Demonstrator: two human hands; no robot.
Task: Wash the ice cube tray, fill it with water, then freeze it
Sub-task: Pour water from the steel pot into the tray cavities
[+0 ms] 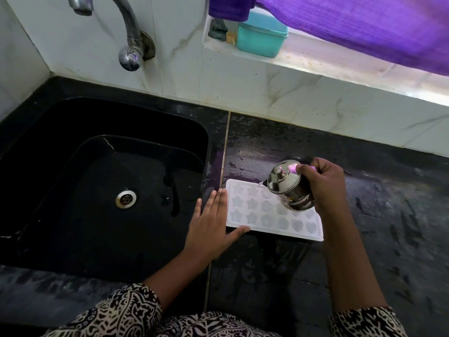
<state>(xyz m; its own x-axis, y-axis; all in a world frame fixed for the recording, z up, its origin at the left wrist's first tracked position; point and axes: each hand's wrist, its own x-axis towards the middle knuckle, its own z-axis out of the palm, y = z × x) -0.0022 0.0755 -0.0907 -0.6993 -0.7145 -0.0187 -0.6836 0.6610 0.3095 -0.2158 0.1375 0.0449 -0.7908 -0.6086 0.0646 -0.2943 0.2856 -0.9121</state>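
A white ice cube tray point(262, 218) with star and heart shaped cells lies flat on the black counter point(388, 227), just right of the sink. My left hand point(213, 222) rests flat with fingers apart against the tray's left end, thumb along its front edge. My right hand point(323, 184) grips a small lidded steel jug point(289, 188), tilted to the left over the tray's far right cells. The jug's spout points at the tray's back edge. The jug hides some of the cells.
A black sink point(73, 190) with a steel drain point(125, 198) lies at the left, under a chrome tap point(126, 32). On the window ledge stand a teal box point(261, 36) and a purple cloth point(352, 27). The counter is wet.
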